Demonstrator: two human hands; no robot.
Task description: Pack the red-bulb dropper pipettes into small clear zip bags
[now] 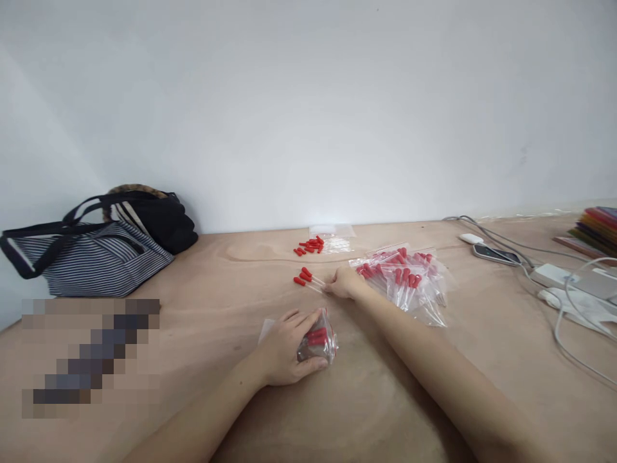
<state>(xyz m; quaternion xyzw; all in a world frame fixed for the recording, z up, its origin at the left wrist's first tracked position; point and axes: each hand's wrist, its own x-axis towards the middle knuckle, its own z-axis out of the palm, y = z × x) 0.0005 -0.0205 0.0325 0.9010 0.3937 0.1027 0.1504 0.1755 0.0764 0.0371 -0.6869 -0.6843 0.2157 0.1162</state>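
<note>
My left hand (pixel 289 347) is wrapped round a clear zip bag (pixel 330 344) on the wooden table, with red-capped pieces inside it. Farther forward, my right hand (pixel 342 284) pinches the pale stem ends of a few red-capped droppers (pixel 306 277), whose red ends point left. Behind these lie loose red caps (pixel 313 244) beside a bundle of thin clear tubes (pixel 337 244) on a plastic bag. To the right of my right hand is a pile of clear bags (pixel 409 276) holding red-capped droppers.
A striped bag (pixel 106 260) and a black bag (pixel 166 222) stand at the left, near a pixelated dark object (pixel 91 354). At the right are a phone (pixel 496 254), cables, a white case (pixel 471 238) and stacked colourful packets (pixel 598 228).
</note>
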